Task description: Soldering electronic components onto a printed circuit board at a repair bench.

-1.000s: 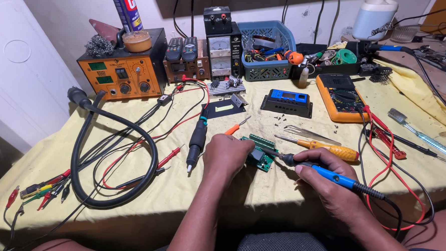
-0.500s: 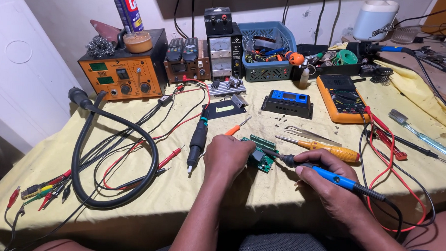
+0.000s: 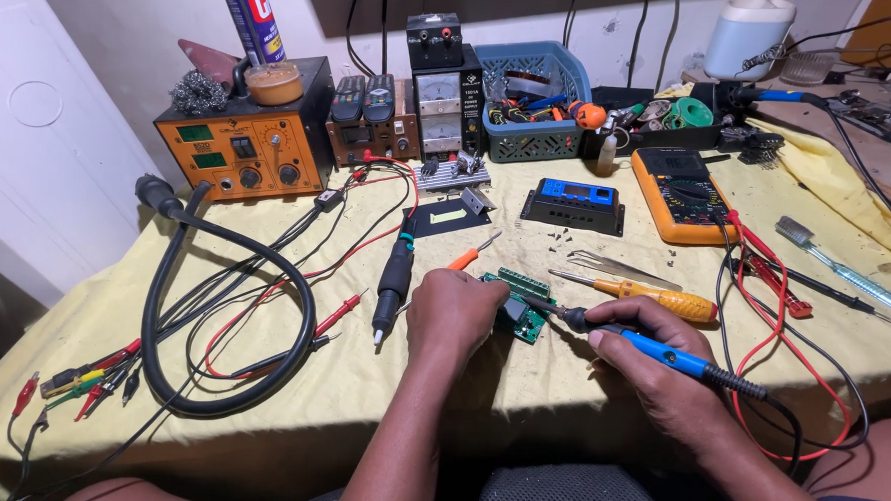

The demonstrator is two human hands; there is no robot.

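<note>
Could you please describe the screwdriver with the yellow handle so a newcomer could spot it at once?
Start at the orange meter on the yellow cloth. Just below it, past the metal tweezers, the screwdriver lies flat beside the right hand. Its yellow-orange handle sets it apart from the blue-handled soldering iron in that hand.

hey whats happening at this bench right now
A person is soldering at a cluttered bench covered with a yellow cloth. Their left hand steadies a small green circuit board, while their right hand holds a blue soldering iron with its tip at the board. A yellow screwdriver lies just behind, beside an orange multimeter.
</note>
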